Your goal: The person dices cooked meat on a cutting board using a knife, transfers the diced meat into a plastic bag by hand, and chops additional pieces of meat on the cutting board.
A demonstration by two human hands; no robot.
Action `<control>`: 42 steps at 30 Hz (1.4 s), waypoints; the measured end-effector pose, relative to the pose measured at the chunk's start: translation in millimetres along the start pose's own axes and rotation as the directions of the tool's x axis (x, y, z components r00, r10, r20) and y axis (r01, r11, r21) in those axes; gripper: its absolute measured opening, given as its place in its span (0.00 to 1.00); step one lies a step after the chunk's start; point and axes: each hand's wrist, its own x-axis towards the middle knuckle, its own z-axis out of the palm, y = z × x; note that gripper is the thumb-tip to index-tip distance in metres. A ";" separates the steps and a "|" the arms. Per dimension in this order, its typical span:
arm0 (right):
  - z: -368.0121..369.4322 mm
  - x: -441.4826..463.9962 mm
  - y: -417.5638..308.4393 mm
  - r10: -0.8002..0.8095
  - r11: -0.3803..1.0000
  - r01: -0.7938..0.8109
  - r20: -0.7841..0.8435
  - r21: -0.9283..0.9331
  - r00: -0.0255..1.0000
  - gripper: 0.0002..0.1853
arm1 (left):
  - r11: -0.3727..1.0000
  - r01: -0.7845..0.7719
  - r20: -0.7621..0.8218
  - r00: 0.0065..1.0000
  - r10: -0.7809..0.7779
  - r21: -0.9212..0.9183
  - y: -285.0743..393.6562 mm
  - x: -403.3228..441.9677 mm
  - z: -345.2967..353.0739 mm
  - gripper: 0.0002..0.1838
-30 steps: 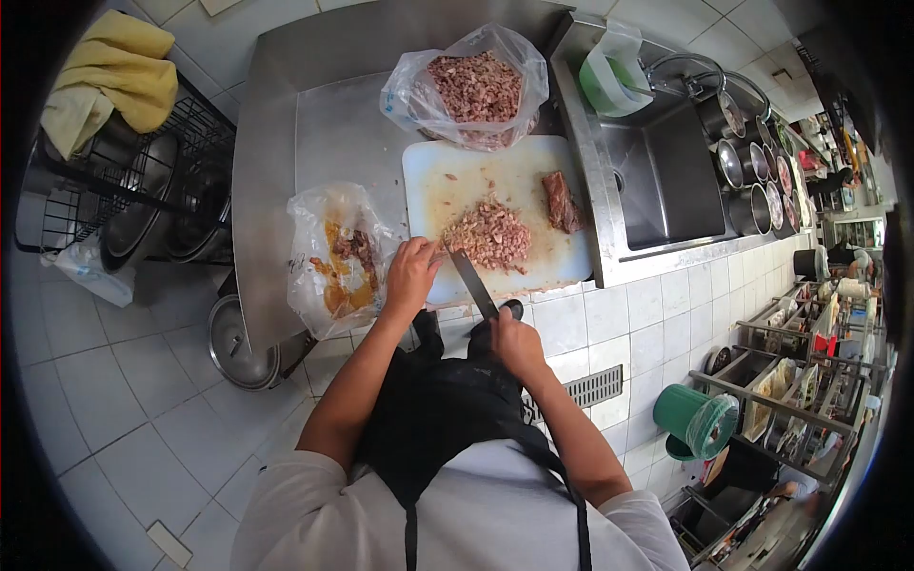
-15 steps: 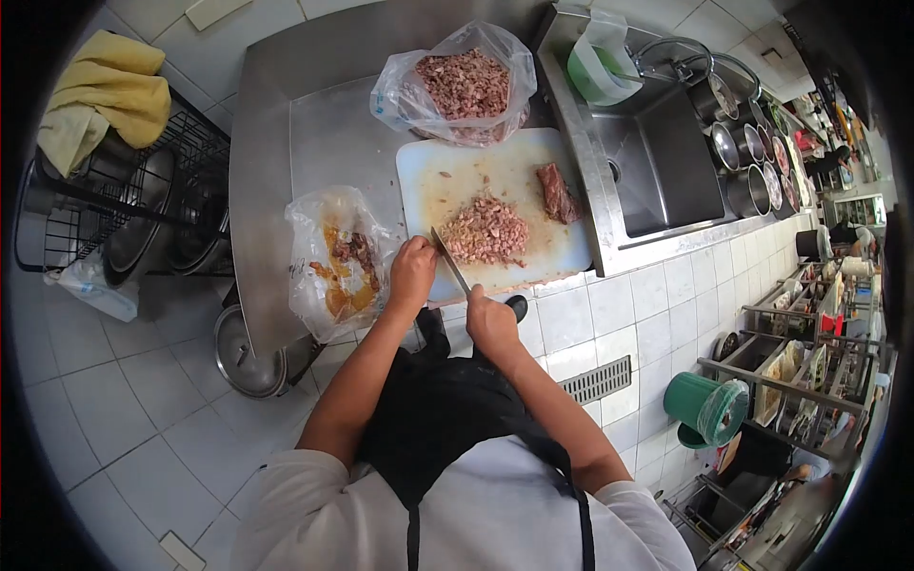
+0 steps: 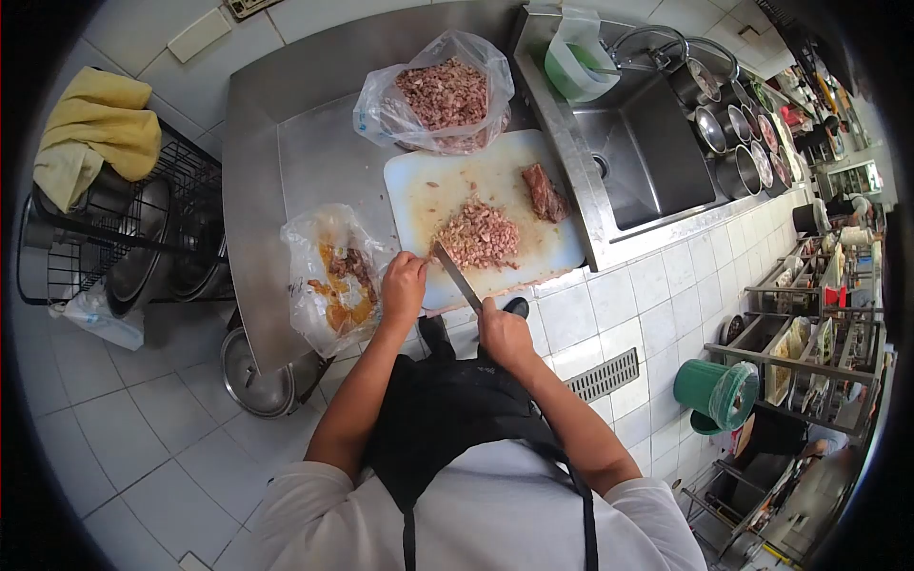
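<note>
My right hand grips the handle of a knife, whose blade slants up and left over the front left of a white cutting board. Chopped meat lies heaped beyond the blade. Near the blade's tip, at the board's left edge, my left hand has its fingers curled together; what they hold, if anything, is hidden. A larger piece of meat rests on the board's right side. Behind the board stands a clear bag of chopped meat.
Left of the board, an open plastic bag holds yellowish scraps. A sink with a green container is at the right. A black wire rack stands left, and a green bin sits on the floor at right.
The camera view has shifted and tilted slightly. The knife has swung against the board, first more upright along the left hand, now slanting again, its tip still near my left fingers.
</note>
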 end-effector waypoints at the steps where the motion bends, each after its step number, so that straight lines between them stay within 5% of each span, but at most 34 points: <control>1: 1.2 2.0 -3.1 -0.010 1.000 0.009 -0.016 -0.004 1.000 0.08 | 1.000 -0.001 0.000 1.000 0.001 0.000 -0.8 1.0 0.6 0.05; 11: 40.1 43.8 -10.4 -0.060 0.998 0.061 -0.053 0.009 0.997 0.06 | 0.996 -0.044 -0.017 0.999 0.046 0.075 5.3 5.1 -4.5 0.03; 21: 3.3 -2.8 4.8 0.051 0.998 -0.050 -0.001 0.040 0.999 0.10 | 1.000 -0.009 -0.031 0.999 0.009 0.004 -8.2 -3.4 4.1 0.05; 33: 39.5 21.5 -11.6 -0.065 0.998 0.065 -0.010 0.011 0.998 0.05 | 1.000 0.023 -0.058 0.998 -0.022 0.016 -4.3 -4.3 2.0 0.01; 42: -1.4 -7.8 13.8 0.030 0.994 -0.036 0.062 0.100 0.998 0.11 | 1.000 0.006 -0.057 0.998 -0.006 0.001 -4.0 5.0 2.1 0.06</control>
